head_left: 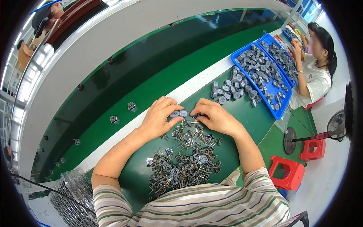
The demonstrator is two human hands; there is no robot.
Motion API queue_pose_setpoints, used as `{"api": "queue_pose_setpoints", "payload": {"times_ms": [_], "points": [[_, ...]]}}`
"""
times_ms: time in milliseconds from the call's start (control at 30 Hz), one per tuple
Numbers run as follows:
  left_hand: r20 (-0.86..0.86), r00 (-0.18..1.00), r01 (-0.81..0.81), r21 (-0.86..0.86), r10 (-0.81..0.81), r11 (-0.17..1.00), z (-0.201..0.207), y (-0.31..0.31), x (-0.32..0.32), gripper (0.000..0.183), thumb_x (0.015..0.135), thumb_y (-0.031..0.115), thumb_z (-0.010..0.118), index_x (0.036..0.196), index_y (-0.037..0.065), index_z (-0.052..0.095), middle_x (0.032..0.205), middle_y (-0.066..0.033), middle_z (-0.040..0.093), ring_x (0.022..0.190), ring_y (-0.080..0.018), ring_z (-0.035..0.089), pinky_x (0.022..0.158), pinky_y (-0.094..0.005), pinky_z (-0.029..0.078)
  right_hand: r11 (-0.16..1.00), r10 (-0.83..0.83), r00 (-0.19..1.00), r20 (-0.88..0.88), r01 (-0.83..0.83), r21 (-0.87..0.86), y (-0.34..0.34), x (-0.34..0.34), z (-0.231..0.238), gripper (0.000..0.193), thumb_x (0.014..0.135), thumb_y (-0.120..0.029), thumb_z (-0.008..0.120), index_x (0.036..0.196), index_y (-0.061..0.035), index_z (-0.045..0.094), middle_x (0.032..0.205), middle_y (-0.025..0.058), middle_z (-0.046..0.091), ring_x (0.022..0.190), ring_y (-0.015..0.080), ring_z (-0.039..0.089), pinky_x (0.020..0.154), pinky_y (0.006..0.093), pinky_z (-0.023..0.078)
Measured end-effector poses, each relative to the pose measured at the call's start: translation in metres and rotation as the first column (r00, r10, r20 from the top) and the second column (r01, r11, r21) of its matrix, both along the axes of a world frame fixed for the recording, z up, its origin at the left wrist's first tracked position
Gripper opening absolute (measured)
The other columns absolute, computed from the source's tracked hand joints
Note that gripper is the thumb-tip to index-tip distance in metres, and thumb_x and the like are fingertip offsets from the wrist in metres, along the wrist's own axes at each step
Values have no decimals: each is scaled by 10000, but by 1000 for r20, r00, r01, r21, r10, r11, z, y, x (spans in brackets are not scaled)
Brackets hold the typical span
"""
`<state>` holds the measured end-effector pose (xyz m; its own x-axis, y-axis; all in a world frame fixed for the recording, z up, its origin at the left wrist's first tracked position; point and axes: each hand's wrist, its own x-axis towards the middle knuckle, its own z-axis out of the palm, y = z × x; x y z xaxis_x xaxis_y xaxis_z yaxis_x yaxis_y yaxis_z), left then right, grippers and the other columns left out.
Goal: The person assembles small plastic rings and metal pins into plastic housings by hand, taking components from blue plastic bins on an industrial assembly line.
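We hold two grey caps (183,113) in our left hand (160,115), pinched side by side between the thumb and the fingers; one sits back between the fingertips, while the other juts out past them toward the right, its lighter flat face turned up. Our right hand (217,116), just beside it, has its thumb and fingertips closed on a small dark part (197,115), mostly hidden by the fingers, so we cannot tell its full shape. The caps and this part lie near each other, with a narrow gap between. Below our fingers, on the green table (247,117), spreads a pile of pronged parts (185,166), thickest close to our striped shirt (211,202) and thinning up toward the hands. Beyond our right hand lies a loose heap of grey caps (231,87), against a blue tray (278,113) holding more of them, with a second blue tray (266,36) beside it. Past the white table edge (196,83), a few metal pieces (132,106) lie well apart on the green belt (151,81).
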<state>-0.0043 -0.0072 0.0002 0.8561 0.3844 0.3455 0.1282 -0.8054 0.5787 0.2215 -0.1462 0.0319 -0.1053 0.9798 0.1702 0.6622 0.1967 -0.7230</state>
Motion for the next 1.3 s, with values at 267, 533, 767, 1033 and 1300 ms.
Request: {"api": "queue_pose_setpoints", "payload": {"times_ms": [267,533,767,1033,1300], "points": [[-24,1000,-5,-16,4,1000,1,-1,1,321,857,208,851,1129,87,731,1054,-74,636,1041,-284,608,933,-415,485,908,-395,919,-20,387,-159,2,5,-4,135,887,-61,768,978,34,734,832,175,742,776,316,747,743,427,584],[-18,1000,-13,-23,13,1000,-2,-4,-1,313,861,226,849,1119,97,729,1058,-65,630,1031,-282,596,932,-418,467,972,-227,970,91,232,-45,-1,6,10,118,899,-120,768,957,-23,733,976,119,682,916,361,705,815,464,566],[-24,999,-24,-70,22,997,-3,-4,5,328,837,203,863,1120,98,735,1038,-60,640,1050,-282,606,942,-418,464,957,-274,914,-300,289,3,18,-14,-21,108,923,-84,793,984,-3,754,853,95,709,688,161,653,647,321,521],[-1,998,-65,-88,65,994,-6,-5,2,332,835,208,873,1115,93,735,1056,-61,643,1042,-283,611,940,-422,477,904,-315,819,-480,105,-415,16,-10,-10,69,946,-45,782,965,2,735,854,29,725,720,68,642,608,268,493],[9,998,-56,-98,57,994,-8,-3,3,334,820,202,884,1098,79,745,1045,-50,656,1022,-274,612,929,-413,480,932,-181,977,110,135,336,29,-29,-22,132,820,-20,817,892,-22,706,904,98,682,863,309,659,742,412,549]]}}
